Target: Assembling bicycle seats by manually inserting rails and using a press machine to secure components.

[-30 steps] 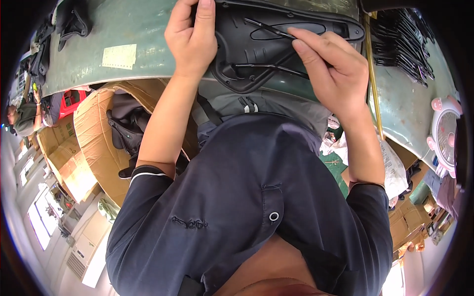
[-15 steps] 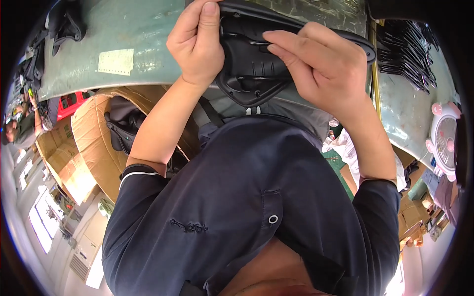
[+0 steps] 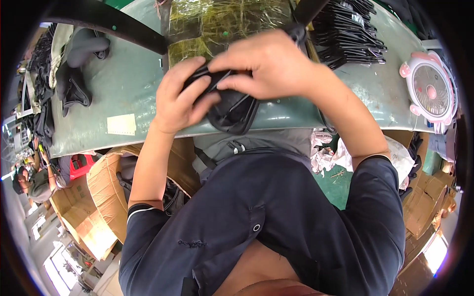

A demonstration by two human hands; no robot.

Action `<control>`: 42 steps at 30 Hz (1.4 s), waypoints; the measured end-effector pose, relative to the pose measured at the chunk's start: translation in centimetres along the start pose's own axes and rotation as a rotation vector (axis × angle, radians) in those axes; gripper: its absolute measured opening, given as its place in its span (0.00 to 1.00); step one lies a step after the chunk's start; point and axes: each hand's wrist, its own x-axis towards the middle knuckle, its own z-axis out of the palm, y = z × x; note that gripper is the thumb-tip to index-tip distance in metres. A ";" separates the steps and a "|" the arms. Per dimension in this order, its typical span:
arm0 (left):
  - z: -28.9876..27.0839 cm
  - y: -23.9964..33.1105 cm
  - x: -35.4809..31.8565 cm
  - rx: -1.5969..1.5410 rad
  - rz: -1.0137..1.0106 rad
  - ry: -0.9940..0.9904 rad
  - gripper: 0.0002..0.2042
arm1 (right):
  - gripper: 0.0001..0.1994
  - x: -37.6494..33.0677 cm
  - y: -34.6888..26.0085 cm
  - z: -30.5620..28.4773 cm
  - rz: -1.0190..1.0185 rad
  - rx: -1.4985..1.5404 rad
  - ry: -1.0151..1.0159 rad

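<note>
A black bicycle saddle (image 3: 233, 114) lies underside up at the table's near edge, partly covered by both hands. My left hand (image 3: 181, 96) is closed on its left side, the fingers curled over a dark part. From the right, my right hand (image 3: 269, 66) reaches over the saddle. Its thumb and forefinger are closed on the dark rail across the underside, close to the left fingertips. Motion blurs both hands, so the exact grip is hard to see.
More black saddles (image 3: 74, 89) sit on the green table (image 3: 133, 79) at left, near a pale paper slip (image 3: 121, 125). Bent black metal rails (image 3: 348, 37) are piled at right, beside a pink-and-white fan (image 3: 430, 91). Below left stands a cardboard box (image 3: 106, 182) holding black parts.
The view has shifted, showing more of the table. Both hands have come closer together over the saddle, the right one moving leftward. The saddle now sits lower and turned differently.
</note>
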 end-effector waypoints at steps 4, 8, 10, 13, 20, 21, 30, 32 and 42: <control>2.1 2.8 1.5 0.275 -0.303 0.234 0.14 | 0.23 0.0 0.1 -0.9 0.140 -0.499 0.438; 4.5 4.0 3.4 0.324 -0.520 0.176 0.08 | 0.28 -3.7 -2.1 3.0 0.486 -0.388 0.247; 5.2 3.2 3.9 0.288 -0.524 0.131 0.09 | 0.26 -3.5 -0.2 3.3 0.483 -0.413 0.319; 6.5 -1.3 5.1 0.212 -0.333 0.246 0.12 | 0.25 -2.0 2.9 3.6 0.472 -0.450 0.365; 7.1 -4.0 5.3 0.201 -0.337 0.284 0.09 | 0.24 0.0 4.2 4.1 0.446 -0.454 0.576; 7.3 -4.0 5.3 0.221 -0.336 0.314 0.10 | 0.27 -0.3 4.5 4.4 0.440 -0.415 0.592; 6.0 -1.3 6.5 0.265 -0.734 0.114 0.26 | 0.26 -1.5 3.9 2.7 0.595 -0.179 0.557; 5.2 -1.6 7.0 0.173 -0.817 0.104 0.27 | 0.25 -2.2 2.7 0.9 0.708 -0.084 0.446; 2.3 6.9 9.7 -1.305 -1.231 0.108 0.19 | 0.41 -14.8 0.8 -2.4 0.808 0.288 0.500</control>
